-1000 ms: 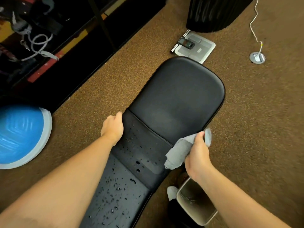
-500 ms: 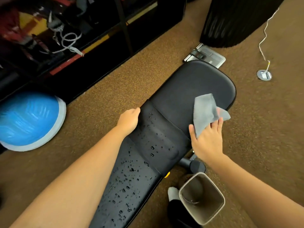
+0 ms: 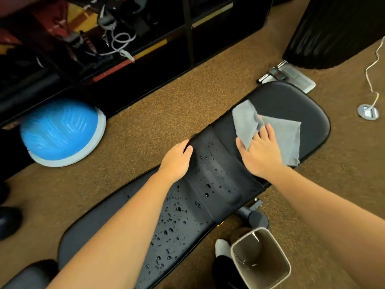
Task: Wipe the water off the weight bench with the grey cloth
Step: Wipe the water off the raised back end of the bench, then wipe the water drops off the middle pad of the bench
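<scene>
The black padded weight bench (image 3: pixel 287 105) runs diagonally from lower left to upper right over brown carpet. Water drops (image 3: pixel 177 222) bead on its middle and lower pads. The upper pad looks dry. The grey cloth (image 3: pixel 287 138) lies spread on the upper pad near the seam, one corner folded up. My right hand (image 3: pixel 260 155) presses down on the cloth with fingers stretched out. My left hand (image 3: pixel 177 161) holds the bench's left edge at the seam, fingers curled over it.
A blue balance dome (image 3: pixel 60 132) sits left of the bench. A small grey bin (image 3: pixel 260 257) and my socked foot (image 3: pixel 221 248) are at the lower right. A floor scale (image 3: pixel 291 77), a floor socket (image 3: pixel 367 110) with a white cable and black shelving (image 3: pixel 125 38) lie beyond.
My right hand carried the cloth from the bench's right edge up onto the upper pad and laid it flat under outstretched fingers. My left hand stayed at the left edge.
</scene>
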A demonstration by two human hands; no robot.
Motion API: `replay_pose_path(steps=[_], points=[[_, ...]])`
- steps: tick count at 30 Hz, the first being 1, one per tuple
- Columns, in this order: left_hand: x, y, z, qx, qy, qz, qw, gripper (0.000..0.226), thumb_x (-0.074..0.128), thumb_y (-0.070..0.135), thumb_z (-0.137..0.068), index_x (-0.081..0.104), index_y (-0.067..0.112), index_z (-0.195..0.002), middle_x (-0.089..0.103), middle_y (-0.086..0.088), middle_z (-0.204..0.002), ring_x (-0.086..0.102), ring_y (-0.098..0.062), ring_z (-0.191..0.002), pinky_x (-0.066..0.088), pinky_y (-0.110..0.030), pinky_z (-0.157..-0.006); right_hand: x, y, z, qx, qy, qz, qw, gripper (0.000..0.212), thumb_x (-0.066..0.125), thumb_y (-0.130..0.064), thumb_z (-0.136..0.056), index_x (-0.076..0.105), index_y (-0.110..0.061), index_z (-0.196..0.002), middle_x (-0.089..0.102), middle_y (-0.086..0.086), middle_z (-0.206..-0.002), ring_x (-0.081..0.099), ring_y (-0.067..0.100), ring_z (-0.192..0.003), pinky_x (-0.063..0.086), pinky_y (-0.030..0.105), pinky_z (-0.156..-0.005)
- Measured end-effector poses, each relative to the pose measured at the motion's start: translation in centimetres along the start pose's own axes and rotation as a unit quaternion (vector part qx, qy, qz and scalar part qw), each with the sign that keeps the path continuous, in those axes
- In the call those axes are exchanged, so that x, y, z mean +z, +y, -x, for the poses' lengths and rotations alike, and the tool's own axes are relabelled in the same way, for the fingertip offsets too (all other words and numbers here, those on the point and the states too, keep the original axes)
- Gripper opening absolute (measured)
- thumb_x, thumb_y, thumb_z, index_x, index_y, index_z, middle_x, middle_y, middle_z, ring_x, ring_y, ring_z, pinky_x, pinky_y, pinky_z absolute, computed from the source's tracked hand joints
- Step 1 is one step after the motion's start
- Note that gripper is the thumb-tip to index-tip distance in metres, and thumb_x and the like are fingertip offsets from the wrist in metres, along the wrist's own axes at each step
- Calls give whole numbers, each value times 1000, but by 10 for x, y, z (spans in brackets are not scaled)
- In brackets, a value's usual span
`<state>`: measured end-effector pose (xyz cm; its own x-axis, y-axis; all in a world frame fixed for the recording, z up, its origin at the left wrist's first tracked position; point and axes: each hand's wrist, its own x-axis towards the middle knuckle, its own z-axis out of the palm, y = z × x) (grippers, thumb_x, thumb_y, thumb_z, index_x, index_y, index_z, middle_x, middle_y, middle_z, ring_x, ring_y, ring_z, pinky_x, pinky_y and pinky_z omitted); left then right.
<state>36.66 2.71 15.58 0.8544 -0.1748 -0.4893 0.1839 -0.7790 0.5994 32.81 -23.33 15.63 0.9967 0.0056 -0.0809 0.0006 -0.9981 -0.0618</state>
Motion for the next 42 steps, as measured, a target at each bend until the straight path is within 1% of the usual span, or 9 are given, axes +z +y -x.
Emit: replay_pose_path(steps=[4,13,19,22,27,32,36,38,42], points=[[-3,-10,8,11,6,-30,999,55,34,44,-108,27,26,-159,27,6,-164,25,-15,-151,24,-38,-122,-7,34,43,-70,-10,25,997,60,27,-42,-106,44,-5,-150,54,21,-147,36,41,-143,20,52,-123],[-16,-25,28,-83,14,-141,986,53,23,51,-107,29,32,-156,38,-1,-158,41,-26,-140,39,-48,-109,-33,53,-60,152,48,-14,987,63,23,-43,-105,36,-2,-150,48,35,-142,34,54,-136,9,58,-122],[-17,-42,44,-71,8,-138,988,57,27,53,-106,28,28,-157,30,5,-163,33,-23,-147,30,-53,-116,5,-23,-8,6,14,-4,1000,55,29,-36,-106,51,0,-141,64,31,-119,47,51,-123,22,60,-120],[-29,-64,58,-84,28,-131,987,54,31,53,-104,40,26,-151,40,2,-157,40,-25,-140,36,-52,-112,3,-4,12,29,21,5,999,55,30,-35,-105,60,8,-122,66,30,-97,53,48,-108,31,59,-114],[-46,-117,97,-119,78,-108,984,43,40,51,-102,55,31,-137,52,4,-144,50,-22,-127,42,-50,-106,-17,22,-19,92,63,14,994,67,28,-42,-104,55,16,-125,61,40,-118,46,54,-122,21,57,-118],[-34,-158,134,-150,78,-67,983,41,46,50,-100,55,33,-136,51,6,-143,53,-19,-122,47,-48,-102,-33,-6,-74,110,-45,-85,989,51,25,-27,-104,47,-8,-146,46,36,-143,36,54,-133,17,59,-120],[-26,-178,150,-155,101,-24,982,40,48,47,-100,54,33,-137,50,6,-144,54,-19,-122,49,-48,-100,-56,-64,-82,178,-81,-298,934,51,17,-27,-105,52,3,-127,57,36,-120,53,52,-115,40,57,-102],[-26,-189,159,-162,119,-12,979,39,48,46,-100,54,33,-136,51,6,-143,55,-19,-120,50,-48,-99,-63,-96,-77,170,-101,-310,930,52,24,-45,-110,56,-5,-120,58,19,-108,57,41,-107,42,48,-98],[-26,-215,182,-186,149,20,971,36,50,45,-100,56,33,-134,51,8,-142,65,-22,-104,55,-46,-91,-56,-171,-57,76,-127,-356,923,57,32,-56,-106,52,-14,-72,51,8,-72,53,30,-68,34,37,-57]])
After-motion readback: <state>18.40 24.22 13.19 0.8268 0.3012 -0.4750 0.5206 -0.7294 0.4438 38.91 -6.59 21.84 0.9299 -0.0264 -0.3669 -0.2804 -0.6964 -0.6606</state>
